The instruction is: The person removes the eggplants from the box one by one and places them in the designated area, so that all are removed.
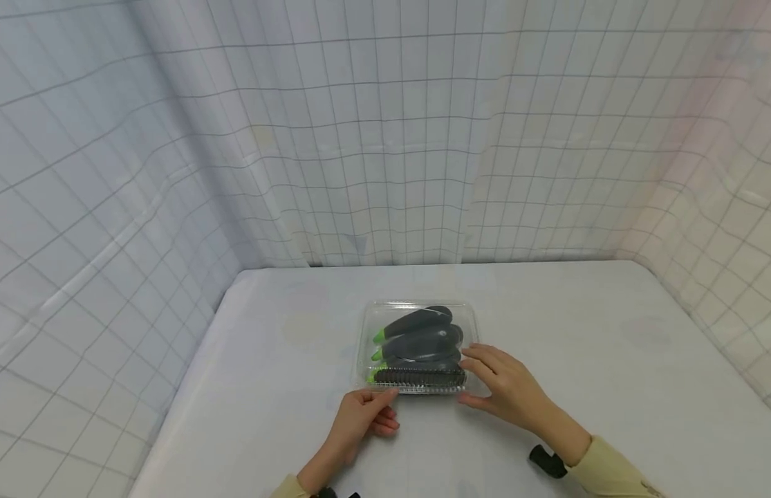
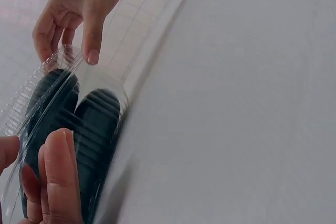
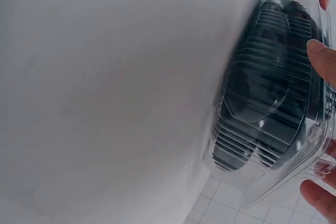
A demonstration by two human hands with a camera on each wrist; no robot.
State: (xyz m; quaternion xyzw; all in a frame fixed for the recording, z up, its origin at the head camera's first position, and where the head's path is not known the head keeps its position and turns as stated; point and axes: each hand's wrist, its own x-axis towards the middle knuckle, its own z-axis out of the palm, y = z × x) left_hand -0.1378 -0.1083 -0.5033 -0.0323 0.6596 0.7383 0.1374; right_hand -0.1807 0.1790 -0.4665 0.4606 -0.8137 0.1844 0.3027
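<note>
Checked white curtains (image 1: 385, 152) are surrounding a white table (image 1: 298, 332), where two hands are working at a clear plastic container (image 1: 363, 349) of dark eggplants (image 1: 422, 339).
The container is sitting around the middle of the tabletop, its ridged front facing the person. The left hand (image 1: 363, 417) is reaching its thumb to the near rim, left of centre, other fingers bending in front; whether it is pinching the plastic, I cannot tell. The right hand (image 1: 508, 384) is spanning the near right corner, thumb in front, fingers along the side; whether it is gripping, I cannot tell. A black object (image 1: 548, 461) is showing beside the right wrist.
</note>
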